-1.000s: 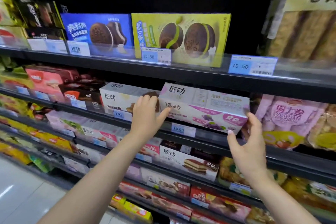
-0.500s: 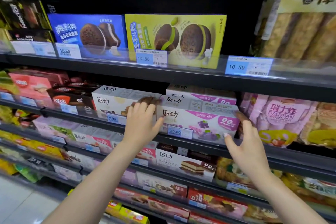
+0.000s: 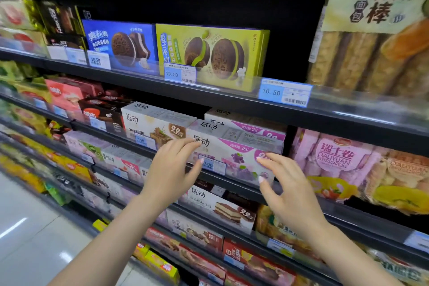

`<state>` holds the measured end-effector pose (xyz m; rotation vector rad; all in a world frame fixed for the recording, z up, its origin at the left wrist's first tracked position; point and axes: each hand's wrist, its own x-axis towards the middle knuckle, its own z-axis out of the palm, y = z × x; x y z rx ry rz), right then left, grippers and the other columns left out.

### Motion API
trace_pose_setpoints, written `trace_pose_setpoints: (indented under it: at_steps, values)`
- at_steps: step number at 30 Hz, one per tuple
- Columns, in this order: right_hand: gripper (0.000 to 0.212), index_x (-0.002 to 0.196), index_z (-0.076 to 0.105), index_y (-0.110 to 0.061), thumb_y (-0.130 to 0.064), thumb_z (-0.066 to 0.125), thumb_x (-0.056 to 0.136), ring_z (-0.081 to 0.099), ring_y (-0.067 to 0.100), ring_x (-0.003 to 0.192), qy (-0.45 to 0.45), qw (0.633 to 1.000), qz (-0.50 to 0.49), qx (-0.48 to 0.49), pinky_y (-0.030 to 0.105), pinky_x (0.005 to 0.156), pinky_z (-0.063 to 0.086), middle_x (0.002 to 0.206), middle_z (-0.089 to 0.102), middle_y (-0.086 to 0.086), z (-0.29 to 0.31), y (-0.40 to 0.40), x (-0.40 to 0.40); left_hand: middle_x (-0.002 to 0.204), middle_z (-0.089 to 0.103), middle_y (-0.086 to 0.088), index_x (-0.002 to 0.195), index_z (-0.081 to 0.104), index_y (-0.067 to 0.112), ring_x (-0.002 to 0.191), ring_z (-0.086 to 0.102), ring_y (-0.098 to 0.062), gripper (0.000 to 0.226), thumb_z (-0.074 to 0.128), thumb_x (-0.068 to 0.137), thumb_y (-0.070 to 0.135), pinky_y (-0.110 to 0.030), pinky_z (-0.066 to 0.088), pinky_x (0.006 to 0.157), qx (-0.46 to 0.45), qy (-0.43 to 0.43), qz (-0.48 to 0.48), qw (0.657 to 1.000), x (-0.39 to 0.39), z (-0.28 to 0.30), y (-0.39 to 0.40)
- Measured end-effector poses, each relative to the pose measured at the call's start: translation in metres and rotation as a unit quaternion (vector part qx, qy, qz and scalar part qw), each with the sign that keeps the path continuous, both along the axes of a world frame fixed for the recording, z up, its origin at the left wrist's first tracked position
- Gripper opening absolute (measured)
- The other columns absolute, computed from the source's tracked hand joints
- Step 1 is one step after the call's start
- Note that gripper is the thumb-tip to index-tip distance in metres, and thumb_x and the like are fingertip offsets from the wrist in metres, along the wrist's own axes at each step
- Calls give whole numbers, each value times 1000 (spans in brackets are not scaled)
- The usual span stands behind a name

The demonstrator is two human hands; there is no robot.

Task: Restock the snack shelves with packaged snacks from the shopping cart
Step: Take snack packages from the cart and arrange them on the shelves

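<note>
Head view, second shelf [image 3: 232,180] from the top: we list one grape-flavour snack box [image 3: 234,153], white and purple, lying at the shelf's front edge behind a price tag; a matching box [image 3: 243,121] just behind it; a white and brown box [image 3: 153,126] touching on its left; pink swiss roll bags [image 3: 334,160] to its right; our left hand [image 3: 173,169], grip wide, fingers straight against the front box; our right hand [image 3: 284,184], grip wide, fingers spread near the box's right end, contact unclear.
</note>
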<state>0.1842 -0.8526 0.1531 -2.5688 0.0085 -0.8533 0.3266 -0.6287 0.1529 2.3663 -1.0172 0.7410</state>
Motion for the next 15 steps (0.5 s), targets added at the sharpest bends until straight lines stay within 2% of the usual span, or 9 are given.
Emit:
trace_pose_setpoints:
  at_steps: [2,5,9,13,15]
  values:
    - [39,127,59,-21,-19,64,89,35,-4,122,6,999,43,-4,19,103,27,128,49,-14,-4,-3,-6,120,64,0,122,63,12,113,56,-18,43,49,91,39,-36,47,96,4,3,15,1000,-25,-7,2]
    - [38,126,60,-18,-26,58,89,40,4,123,16,994,105,-17,25,104,32,129,55,-6,-13,-6,-19,120,63,1,123,62,13,113,55,-16,43,49,92,40,-35,46,96,5,21,58,998,-71,-22,7]
    - [41,121,64,-14,-36,50,89,46,12,119,52,980,193,-16,15,105,25,125,58,0,-33,1,-45,113,66,-4,114,65,8,105,56,-19,39,53,89,36,-33,44,91,-1,30,132,991,-147,-48,22]
    - [38,116,65,-10,-28,56,84,49,16,114,76,950,302,-13,14,104,23,117,62,6,-54,28,-76,112,66,-4,115,65,11,103,58,-21,41,51,89,39,-30,42,89,5,85,241,967,-238,-75,54]
    - [40,116,64,-10,-32,51,85,49,16,113,90,930,357,-20,16,102,27,117,62,8,-60,49,-95,114,65,-3,116,64,14,103,60,-22,41,50,89,41,-34,50,86,11,117,290,950,-284,-81,75]
